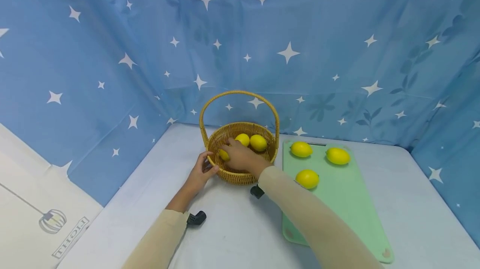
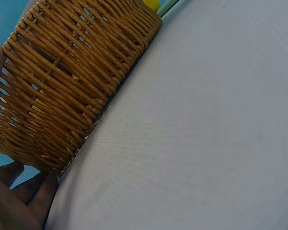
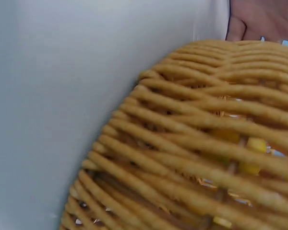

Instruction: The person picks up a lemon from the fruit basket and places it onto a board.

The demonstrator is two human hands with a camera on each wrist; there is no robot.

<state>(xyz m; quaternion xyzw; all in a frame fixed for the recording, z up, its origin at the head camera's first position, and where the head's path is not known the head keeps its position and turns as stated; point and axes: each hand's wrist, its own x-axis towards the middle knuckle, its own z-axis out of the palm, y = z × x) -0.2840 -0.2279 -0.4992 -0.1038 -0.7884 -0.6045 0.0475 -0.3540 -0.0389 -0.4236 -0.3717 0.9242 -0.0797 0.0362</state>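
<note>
A wicker basket (image 1: 240,179) with a tall arched handle stands on the white table. My left hand (image 1: 198,175) holds its left side, thumb near the rim and fingers spread around the wall; the left wrist view shows those fingers (image 2: 41,194) against the lower weave. Reaching inside over the near rim, my right hand (image 1: 241,156) grips a lemon (image 1: 223,154) at the basket's left, its fingers partly covering the fruit. Two other lemons, one at the back (image 1: 243,139) and one at the right (image 1: 258,142), lie in the basket. In the right wrist view, basket weave (image 3: 197,143) hides the right hand.
Right of the basket lies a green cutting board (image 1: 337,206) bearing three lemons: one at the back left (image 1: 301,149), one at the back right (image 1: 338,156) and one nearer (image 1: 307,179). A blue star-patterned curtain (image 1: 240,23) hangs behind the table (image 1: 232,227).
</note>
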